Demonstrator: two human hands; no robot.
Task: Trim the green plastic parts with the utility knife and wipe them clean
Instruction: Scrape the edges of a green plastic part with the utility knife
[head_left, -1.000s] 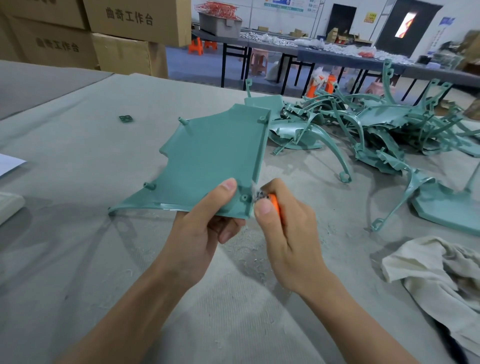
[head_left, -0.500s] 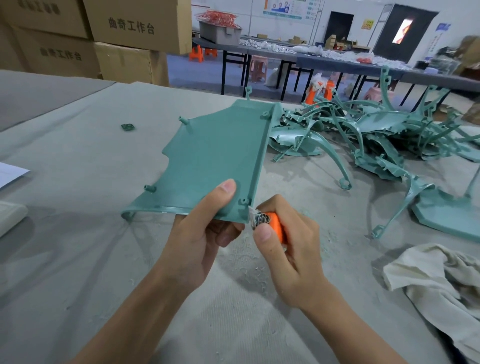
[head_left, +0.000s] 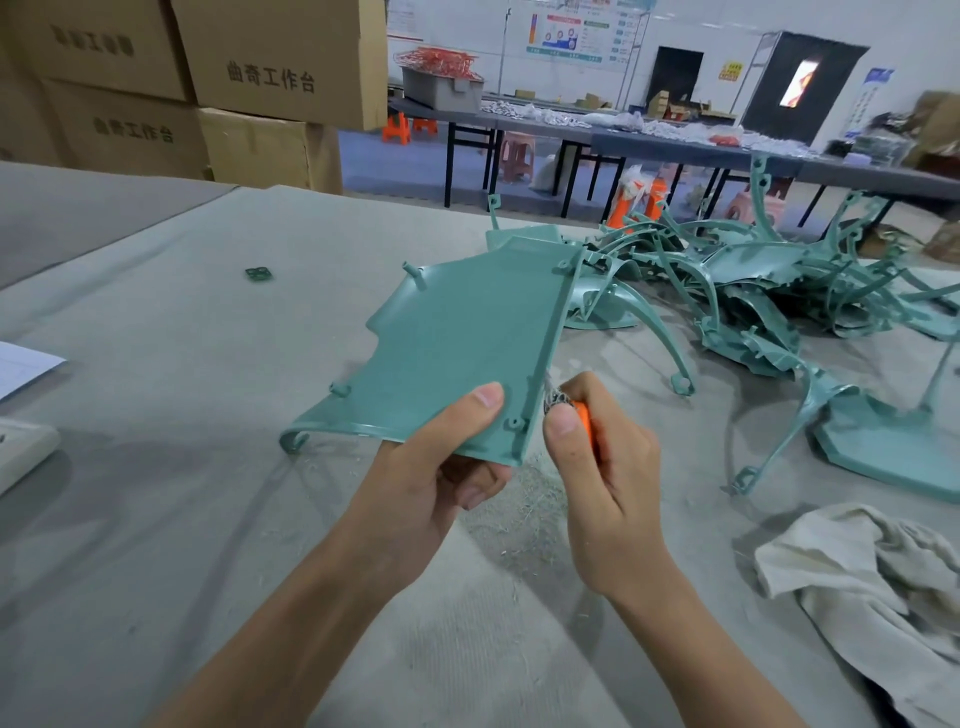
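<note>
Green plastic part (head_left: 457, 353) is up in the air over the gray table (head_left: 156, 519), with its far end higher than its near end. It is flat and wide, with little pegs poking up and a curly hook at its left tip. My left hand (head_left: 431, 478) holds its near corner tight. My thumb (head_left: 485, 400) lies flat on top and my other fingers curl under it.

My right hand (head_left: 602, 478) is wrapped around the utility knife (head_left: 584, 421), which has an orange handle. Most of the knife is hidden in my fist. Its tip sits right against the raised right edge of the part, just above my right thumb. I cannot see the blade well because it is so small.

Tiny shavings (head_left: 524, 509) lie on the table under my hands. A big pile of green parts (head_left: 753, 296) sits on the table to the right, behind the part I hold. A crumpled white cloth (head_left: 857, 577) lies near my right arm, not touching it. A small green bit (head_left: 258, 274) lies alone, far to the left. A sheet of paper (head_left: 21, 364) pokes in at the left edge. Brown boxes (head_left: 270, 67) are stacked past the table.
</note>
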